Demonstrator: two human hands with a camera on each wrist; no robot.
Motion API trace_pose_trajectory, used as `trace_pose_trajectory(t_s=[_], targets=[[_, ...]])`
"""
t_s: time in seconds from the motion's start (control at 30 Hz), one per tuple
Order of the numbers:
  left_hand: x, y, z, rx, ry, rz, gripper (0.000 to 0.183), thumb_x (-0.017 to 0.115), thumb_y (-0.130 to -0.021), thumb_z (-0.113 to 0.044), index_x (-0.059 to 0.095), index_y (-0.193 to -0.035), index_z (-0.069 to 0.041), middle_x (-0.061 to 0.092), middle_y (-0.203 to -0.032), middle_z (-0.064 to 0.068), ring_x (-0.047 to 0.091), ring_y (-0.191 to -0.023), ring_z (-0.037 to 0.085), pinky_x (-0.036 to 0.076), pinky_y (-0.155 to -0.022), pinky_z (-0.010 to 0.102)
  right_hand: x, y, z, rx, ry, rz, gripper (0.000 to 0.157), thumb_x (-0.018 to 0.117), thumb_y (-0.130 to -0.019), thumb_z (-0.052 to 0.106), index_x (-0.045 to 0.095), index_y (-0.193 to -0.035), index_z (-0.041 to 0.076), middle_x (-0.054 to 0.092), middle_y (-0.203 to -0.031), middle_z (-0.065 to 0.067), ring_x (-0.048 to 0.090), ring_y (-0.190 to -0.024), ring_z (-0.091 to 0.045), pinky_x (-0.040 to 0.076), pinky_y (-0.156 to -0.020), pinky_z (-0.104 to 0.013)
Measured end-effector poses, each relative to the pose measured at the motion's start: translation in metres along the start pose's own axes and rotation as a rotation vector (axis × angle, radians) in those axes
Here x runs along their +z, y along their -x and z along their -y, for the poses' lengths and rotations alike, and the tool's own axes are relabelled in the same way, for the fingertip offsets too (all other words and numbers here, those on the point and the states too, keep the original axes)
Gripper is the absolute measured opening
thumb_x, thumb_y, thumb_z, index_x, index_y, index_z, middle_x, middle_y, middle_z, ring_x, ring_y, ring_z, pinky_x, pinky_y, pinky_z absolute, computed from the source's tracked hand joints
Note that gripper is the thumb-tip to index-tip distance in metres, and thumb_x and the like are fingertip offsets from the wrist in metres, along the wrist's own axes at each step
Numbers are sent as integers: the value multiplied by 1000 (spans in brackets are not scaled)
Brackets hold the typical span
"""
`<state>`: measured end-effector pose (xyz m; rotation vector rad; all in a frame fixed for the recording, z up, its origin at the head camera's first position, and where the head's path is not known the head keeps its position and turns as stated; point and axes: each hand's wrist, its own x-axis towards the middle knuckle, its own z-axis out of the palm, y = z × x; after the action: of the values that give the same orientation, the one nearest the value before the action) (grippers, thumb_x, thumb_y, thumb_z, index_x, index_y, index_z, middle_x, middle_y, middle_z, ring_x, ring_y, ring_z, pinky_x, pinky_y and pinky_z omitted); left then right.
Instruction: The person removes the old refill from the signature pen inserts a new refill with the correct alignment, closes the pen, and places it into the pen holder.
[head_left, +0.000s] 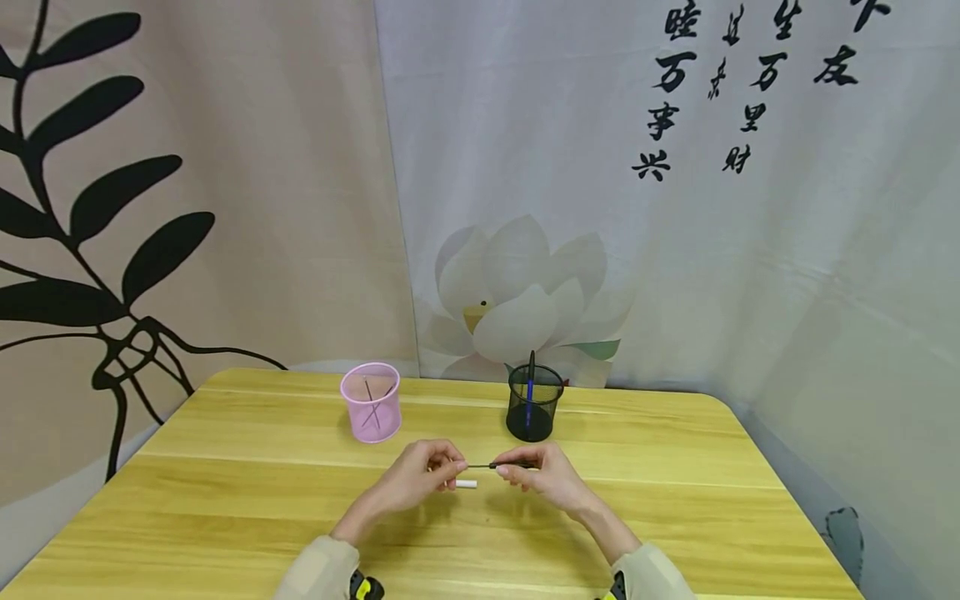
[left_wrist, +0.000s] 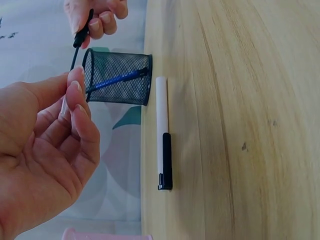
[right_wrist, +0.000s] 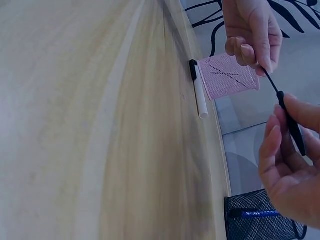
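Over the table, my left hand (head_left: 422, 478) pinches a thin dark pen refill (head_left: 478, 467) between thumb and fingertips. A clear end of the refill shows below those fingers in the left wrist view. My right hand (head_left: 546, 478) holds the black tapered front section of a pen (right_wrist: 292, 125) between thumb and fingers, and the refill runs from its end across to the left hand. Beneath the hands lies a white pen barrel (left_wrist: 162, 107) with a black clip (left_wrist: 167, 157), partly hidden by the left hand in the head view.
A pink mesh pen cup (head_left: 375, 412) with thin sticks inside stands at the back left. Behind the right hand is a black mesh pen cup (head_left: 529, 427) holding a blue pen (head_left: 529, 396). The wooden table (head_left: 225, 500) ends at a printed curtain.
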<state>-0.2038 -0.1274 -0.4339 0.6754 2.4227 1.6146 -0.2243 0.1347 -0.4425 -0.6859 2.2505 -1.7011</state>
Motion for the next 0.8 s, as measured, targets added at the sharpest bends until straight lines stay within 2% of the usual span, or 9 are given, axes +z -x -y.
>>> trace_pose_trajectory(t_s=[0.13,0.4,0.63,0.8], targets=[[-1,0,-1,-11,1,-5,21,68,-110,-4,70,-111,17,73,-81,20,58,-71,2,45,-63,15,-1,0,-1,-1,3,0,27,74,-106,3,75,-122,-19,78,-95,-17,63,-79,-4,52,-68,-20],[-5,1,2,3,2,-13,20,67,-111,-4,69,-110,17,72,-80,21,58,-70,2,51,-64,17,-4,0,-2,13,17,-18,28,74,-106,4,75,-123,-18,80,-97,-25,64,-79,-5,54,-68,-20],[-8,4,3,9,14,-20,21,67,-111,-3,68,-111,18,71,-79,20,59,-70,2,52,-64,19,-6,2,-1,7,17,-21,28,74,-106,4,75,-122,-18,79,-96,-20,64,-79,-5,55,-69,-21],[-10,5,4,20,10,-23,21,66,-111,-3,68,-111,17,71,-79,20,58,-71,0,51,-65,17,-6,2,-2,-2,17,-20,28,74,-106,4,75,-122,-19,76,-96,-32,64,-79,-4,54,-68,-21]])
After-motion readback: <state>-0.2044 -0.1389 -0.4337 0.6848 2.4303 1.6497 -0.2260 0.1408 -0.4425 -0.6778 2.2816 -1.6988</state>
